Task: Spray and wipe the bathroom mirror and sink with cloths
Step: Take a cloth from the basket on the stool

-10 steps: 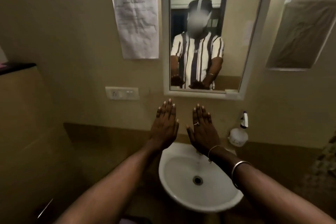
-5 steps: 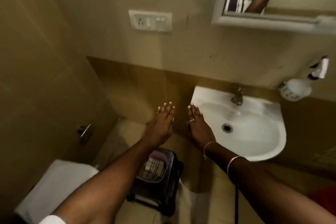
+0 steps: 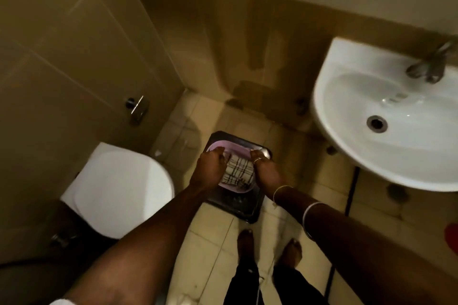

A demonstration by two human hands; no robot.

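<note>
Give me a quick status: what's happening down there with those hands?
Left hand and right hand flank checked cloth, grip unclear. Cloth in pink basin on black stool. Nothing blocking.

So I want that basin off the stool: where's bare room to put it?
Bare floor tiles between stool and back wall; the closed toilet lid; the sink bowl. Crowded: the stool, filled by the basin.

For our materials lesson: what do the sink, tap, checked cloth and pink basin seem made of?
Sink: probably glazed ceramic, glossy white with highlights. Tap: metal, dull grey sheen, though blurred. Checked cloth: woven fabric, matte, soft folds. Pink basin: likely plastic, smooth thin rim.
</note>
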